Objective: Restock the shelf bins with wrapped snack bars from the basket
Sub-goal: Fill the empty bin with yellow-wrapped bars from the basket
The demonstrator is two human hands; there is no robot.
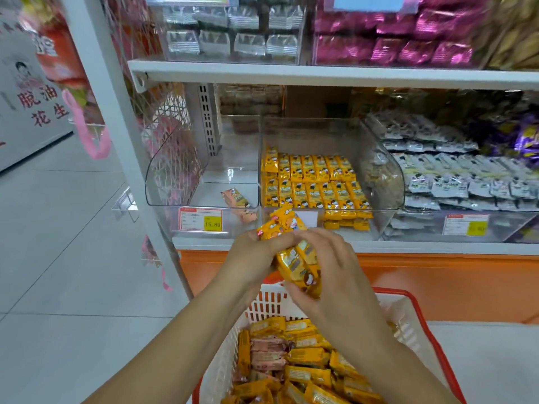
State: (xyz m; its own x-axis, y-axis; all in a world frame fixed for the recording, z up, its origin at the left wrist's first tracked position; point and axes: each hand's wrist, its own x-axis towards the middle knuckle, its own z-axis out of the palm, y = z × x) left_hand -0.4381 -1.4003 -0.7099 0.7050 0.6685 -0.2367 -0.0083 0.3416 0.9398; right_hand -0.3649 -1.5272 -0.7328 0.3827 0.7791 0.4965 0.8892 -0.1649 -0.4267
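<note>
Yellow wrapped snack bars [294, 252] bunched above the white, red-rimmed basket [420, 325]; more lie in neat rows inside the clear middle shelf bin [382, 158].

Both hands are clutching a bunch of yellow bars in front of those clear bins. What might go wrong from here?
1. The held yellow bars sit unevenly between the left hand and right hand, one poking up; a bar might slip and fall.
2. The basket mixes pink and yellow bars, and the left bin holds pink bars; a wrapper could land in the wrong bin.
3. Dropping the bunch into the middle bin may upset its tidy rows.
</note>
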